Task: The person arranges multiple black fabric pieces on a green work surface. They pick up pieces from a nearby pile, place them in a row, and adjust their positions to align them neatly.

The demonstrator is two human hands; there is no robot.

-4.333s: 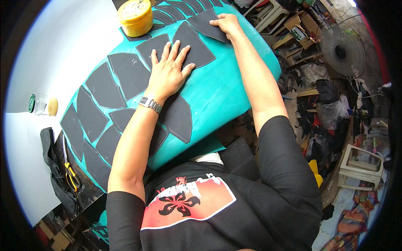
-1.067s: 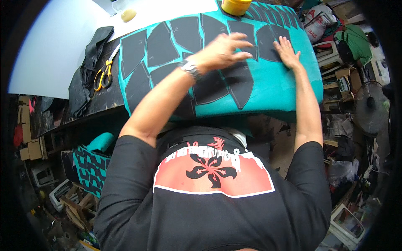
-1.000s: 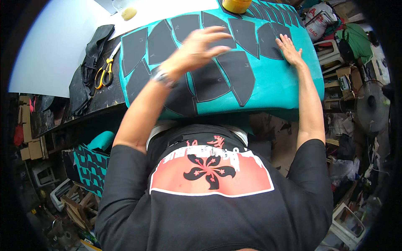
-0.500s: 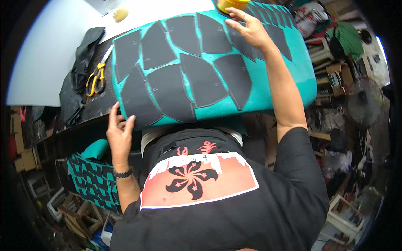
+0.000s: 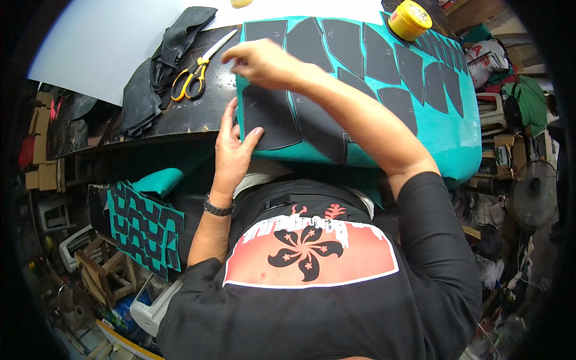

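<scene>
Sheeting [image 5: 449, 133] in smooth teal covers the right side of the dark bench [image 5: 201, 117], and from my view its front edge curves downward. Across it I see black panels [image 5: 380, 53], matt and curved-sided, with small pale markings and slim teal gaps between neighbours. At the near left corner, my left hand [image 5: 235, 143] is spread, thumb over a panel and fingers along the sheet's edge; I can't tell whether it grips. My right hand [image 5: 257, 63], blurred, curls above the left edge; whether it pinches anything, I can't tell. Scissors [image 5: 204, 65] with yellow-and-black handles lie on the bench. At the far edge stands a lidded yellow tub [image 5: 410, 20], contents hidden, near narrow black strips [image 5: 443, 51].
</scene>
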